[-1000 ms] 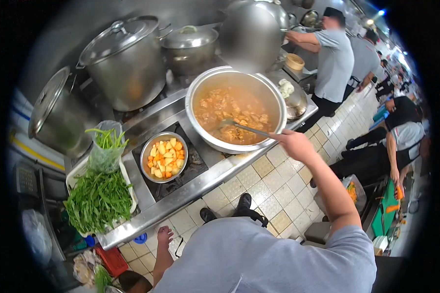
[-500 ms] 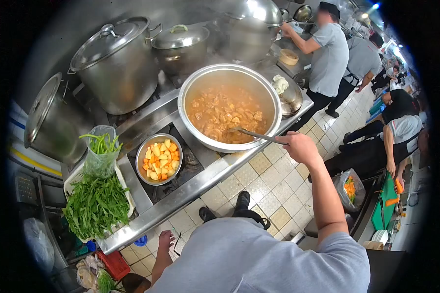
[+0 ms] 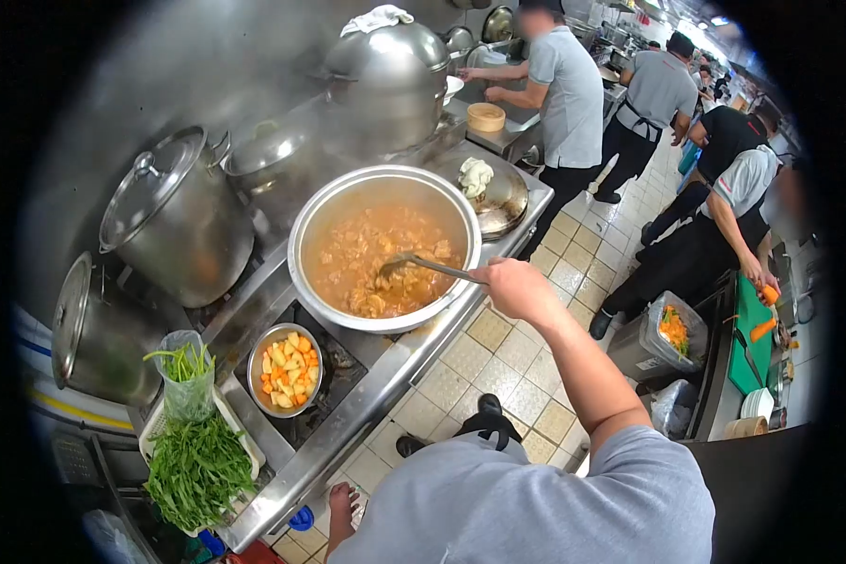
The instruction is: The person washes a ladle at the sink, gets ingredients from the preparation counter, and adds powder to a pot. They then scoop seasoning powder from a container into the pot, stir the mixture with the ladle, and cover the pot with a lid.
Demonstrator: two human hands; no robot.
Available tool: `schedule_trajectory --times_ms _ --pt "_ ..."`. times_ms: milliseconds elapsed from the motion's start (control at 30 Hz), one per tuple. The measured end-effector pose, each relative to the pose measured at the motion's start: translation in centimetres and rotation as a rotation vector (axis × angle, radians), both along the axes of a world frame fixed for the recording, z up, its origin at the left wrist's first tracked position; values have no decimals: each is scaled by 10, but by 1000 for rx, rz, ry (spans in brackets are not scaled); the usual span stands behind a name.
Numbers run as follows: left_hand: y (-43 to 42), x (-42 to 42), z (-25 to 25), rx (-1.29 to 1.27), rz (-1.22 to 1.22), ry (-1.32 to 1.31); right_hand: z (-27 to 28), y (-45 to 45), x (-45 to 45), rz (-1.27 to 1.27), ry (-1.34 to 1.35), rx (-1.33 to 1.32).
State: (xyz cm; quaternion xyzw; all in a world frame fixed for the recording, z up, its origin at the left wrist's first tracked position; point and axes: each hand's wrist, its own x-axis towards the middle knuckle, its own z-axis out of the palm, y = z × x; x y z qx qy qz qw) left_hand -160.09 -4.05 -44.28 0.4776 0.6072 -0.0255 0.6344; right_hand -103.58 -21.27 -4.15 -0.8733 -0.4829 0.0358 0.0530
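My right hand (image 3: pixel 517 288) is closed round the handle of a metal ladle (image 3: pixel 432 265), just past the right rim of a wide pot (image 3: pixel 303 273). The ladle's head sits in a reddish-brown stew with chunks (image 3: pixel 376 249). Low at my side, my left hand (image 3: pixel 343 500) hangs with its fingers apart and holds nothing. A steel bowl of cut orange and pale yellow vegetables (image 3: pixel 289 370) rests on the stove, left of the pot.
Leafy greens (image 3: pixel 197 470) fill a white basket at left. Lidded pots (image 3: pixel 179 221) stand behind. A cloth (image 3: pixel 475 177) tops a lid. One co-worker (image 3: pixel 569 94) stands beyond the stove; another (image 3: pixel 733 202) holds a carrot over a green board (image 3: pixel 750 329).
My view has turned, so the stove lies further left and lower. The ladle has moved within the stew, its head now nearer the pot's middle. My left hand stays low and empty.
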Motion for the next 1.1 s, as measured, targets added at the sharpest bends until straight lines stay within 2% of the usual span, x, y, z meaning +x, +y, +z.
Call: schedule_trajectory --times_ms 133,167,267,333,400,467,533,600,700,800,900,1000,1100 --pt "-31 -1 -3 220 -110 -61 46 -32 16 51 -31 19" --pt "-38 5 -1 208 -118 1 54 -36 20 78 -13 36" --pt "-60 31 -4 191 -182 84 2 -21 55 119 120 -85" --pt "-79 68 1 188 -204 108 -53 -8 76 127 182 -109" --pt "-101 114 9 196 -212 137 -46 -31 85 220 211 -10" --pt "-121 163 10 16 118 45 -50 -56 103 250 276 67" --pt "-143 211 16 51 101 21 -65 -77 117 183 428 247" --pt "-153 251 22 21 20 24 -103 -85 133 225 494 300" --pt "-172 283 33 75 34 30 -143 -86 139 215 640 494" --pt "-196 289 38 74 170 21 -166 -89 141 165 793 462" --pt "-226 275 30 33 233 43 -190 -90 147 243 762 546" --pt "-263 248 25 0 270 111 -185 -93 148 305 771 470" --pt "-283 237 25 -24 325 164 -178 -93 145 246 859 518"
